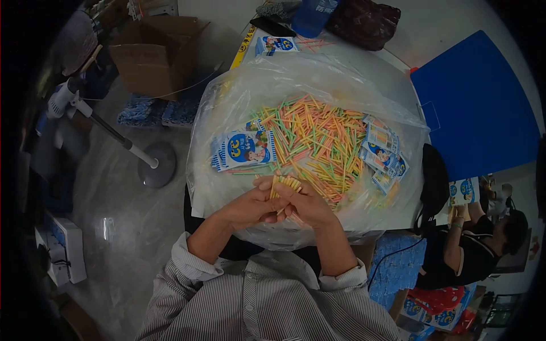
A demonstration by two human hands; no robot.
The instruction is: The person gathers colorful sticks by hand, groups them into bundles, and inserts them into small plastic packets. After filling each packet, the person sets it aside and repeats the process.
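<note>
Both my hands meet near the front edge of the table, closed around one bundle of thin pale-yellow sticks (286, 183). My left hand (248, 207) wraps the bundle from the left, and my right hand (310, 204) grips it from the right with the thumb across it. Just beyond them lies a large heap of thin pink, yellow, green and orange sticks (321, 139) on a clear plastic sheet or bag (227, 91). Blue-and-white printed packets (244, 149) rest left of the heap. More such packets (382, 150) lie to its right.
A blue board or lid (478, 108) stands at the right, near a black bag-like object (434, 182). Another person (463, 250) works at the lower right with a printed box. At left are a fan stand (156, 165) and an open cardboard box (151, 57).
</note>
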